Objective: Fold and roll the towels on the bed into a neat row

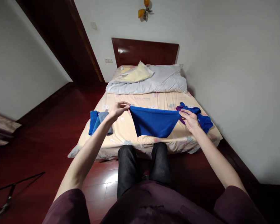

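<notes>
I hold a bright blue cloth (154, 122) stretched in the air above the foot of the bed (140, 140). My left hand (119, 109) pinches its left corner and my right hand (189, 119) pinches its right corner; the cloth sags to a point between them. Folded blue and grey cloths (96, 121) lie stacked on the bed's left edge, just below my left forearm. A loose heap of blue and purple cloths (200, 116) lies on the bed's right side, behind my right hand.
A grey quilt (158, 82) and a yellow pillow (134, 74) lie bunched at the dark wooden headboard (144, 51). A white wall runs along the bed's right side. Red wooden floor spreads to the left, with a thin black stand (11, 189) at lower left.
</notes>
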Demonstrator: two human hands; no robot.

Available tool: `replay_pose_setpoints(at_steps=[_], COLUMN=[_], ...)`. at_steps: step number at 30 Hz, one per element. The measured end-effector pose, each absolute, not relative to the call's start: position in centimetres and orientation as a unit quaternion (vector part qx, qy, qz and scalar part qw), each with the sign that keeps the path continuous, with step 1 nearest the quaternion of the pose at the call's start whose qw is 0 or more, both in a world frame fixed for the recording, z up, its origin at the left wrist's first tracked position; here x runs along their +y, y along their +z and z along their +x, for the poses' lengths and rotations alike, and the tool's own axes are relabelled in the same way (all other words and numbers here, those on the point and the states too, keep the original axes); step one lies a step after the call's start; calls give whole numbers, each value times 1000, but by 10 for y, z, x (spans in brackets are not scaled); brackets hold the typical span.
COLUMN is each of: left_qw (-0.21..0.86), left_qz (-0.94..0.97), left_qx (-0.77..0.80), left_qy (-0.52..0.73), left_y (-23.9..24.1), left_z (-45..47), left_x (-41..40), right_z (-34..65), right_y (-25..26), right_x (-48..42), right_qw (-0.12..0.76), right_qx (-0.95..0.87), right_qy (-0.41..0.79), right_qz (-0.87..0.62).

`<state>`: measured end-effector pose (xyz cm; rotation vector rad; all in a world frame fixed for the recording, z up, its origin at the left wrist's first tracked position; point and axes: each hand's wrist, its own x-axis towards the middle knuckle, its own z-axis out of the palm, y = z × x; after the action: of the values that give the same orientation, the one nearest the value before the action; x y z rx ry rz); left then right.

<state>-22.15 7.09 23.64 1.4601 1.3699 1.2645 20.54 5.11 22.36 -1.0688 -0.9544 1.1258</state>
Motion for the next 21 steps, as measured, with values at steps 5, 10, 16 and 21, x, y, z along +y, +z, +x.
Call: replay_pose_setpoints(at_steps=[5, 10, 16, 21], left_qw=[456, 493, 454, 346], left_qz=[535, 502, 488, 527], left_qx=[544, 535, 550, 504], left_qy=[458, 469, 504, 590], left_y=[229, 208, 196, 204], left_z=[-235, -233, -228, -235], left_x=[72, 102, 179, 222], right_z=[208, 197, 162, 146], right_y=[222, 205, 181, 166], right_x=[63, 110, 194, 246], right_qw=[567, 538, 532, 572], right_qx=[-422, -406, -398, -484], right_qy=[511, 545, 527, 441], right_qz=[-489, -499, -529, -493])
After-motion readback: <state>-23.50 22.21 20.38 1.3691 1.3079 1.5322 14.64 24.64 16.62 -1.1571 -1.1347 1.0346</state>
